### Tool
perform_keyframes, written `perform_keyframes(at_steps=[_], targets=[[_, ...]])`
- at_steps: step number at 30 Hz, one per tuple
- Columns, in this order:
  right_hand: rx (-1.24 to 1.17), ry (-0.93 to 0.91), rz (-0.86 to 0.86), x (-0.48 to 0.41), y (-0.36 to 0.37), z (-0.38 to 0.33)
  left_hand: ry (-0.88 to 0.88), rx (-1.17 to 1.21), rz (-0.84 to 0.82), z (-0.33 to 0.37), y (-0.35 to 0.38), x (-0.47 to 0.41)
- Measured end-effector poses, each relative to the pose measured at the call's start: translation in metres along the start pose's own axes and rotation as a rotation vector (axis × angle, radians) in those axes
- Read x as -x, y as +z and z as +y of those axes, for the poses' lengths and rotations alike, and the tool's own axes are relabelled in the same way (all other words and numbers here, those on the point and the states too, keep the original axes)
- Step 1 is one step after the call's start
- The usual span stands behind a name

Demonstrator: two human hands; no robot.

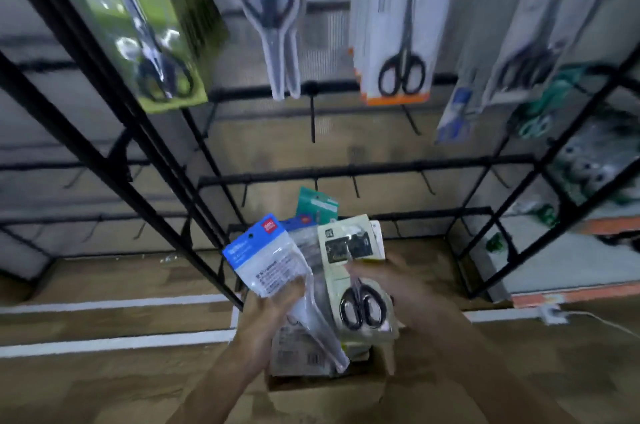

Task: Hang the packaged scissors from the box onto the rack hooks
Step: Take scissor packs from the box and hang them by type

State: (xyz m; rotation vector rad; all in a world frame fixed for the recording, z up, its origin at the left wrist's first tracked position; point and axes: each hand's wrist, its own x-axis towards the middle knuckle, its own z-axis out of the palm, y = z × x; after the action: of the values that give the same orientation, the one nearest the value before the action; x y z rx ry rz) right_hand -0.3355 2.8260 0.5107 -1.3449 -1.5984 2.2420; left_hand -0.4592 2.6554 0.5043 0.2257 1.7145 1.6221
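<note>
Bars of black metal make a big rack (pixel 363 169) that fills most of the view. It stands on a brown wood floor (pixel 104 278). Thin black hooks (pixel 312 118) stick out from the bars.

Packs of scissors hang high on the rack. A green pack (pixel 145 25) hangs at the left. Next to it is a clear pack (pixel 273 7) with black handles inside. Then comes an orange and white pack (pixel 394 42), also with black handles. More grey packs (pixel 530 42) hang at the right, but they are too blurry to make out well.

Low down in the middle sits a brown cardboard box (pixel 386 359). Both arms reach out over it.

The left hand (pixel 266 316) holds a clear pack with a blue top (pixel 266 257). Its fingers curl around the lower part of the pack, and the blue top points up and to the left.

The right hand (pixel 391 281) is blurry. Its fingers lie across the front of a cream pack (pixel 353 271), just above the black scissor handles inside. I cannot tell if the hand grips this pack or only touches it. The cream pack sits just beside the blue-top pack, above the box.

A small teal pack (pixel 317 205) peeks out behind them both.
</note>
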Motion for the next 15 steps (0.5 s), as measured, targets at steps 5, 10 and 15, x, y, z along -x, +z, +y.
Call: perform_keyframes(at_steps=[5, 10, 15], targets=[[-0.004, -0.103, 0.122, 0.094, 0.016, -0.115, 0.054, -0.009, -0.105, 0.127, 0.022, 0.048], [0.171, -0.362, 0.185, 0.144, 0.038, -0.211, 0.252, -0.107, -0.105, 0.218, 0.047, 0.061], [0.135, -0.454, 0.211, 0.175, 0.038, -0.248, 0.251, -0.019, -0.149, 0.250, 0.044, 0.067]])
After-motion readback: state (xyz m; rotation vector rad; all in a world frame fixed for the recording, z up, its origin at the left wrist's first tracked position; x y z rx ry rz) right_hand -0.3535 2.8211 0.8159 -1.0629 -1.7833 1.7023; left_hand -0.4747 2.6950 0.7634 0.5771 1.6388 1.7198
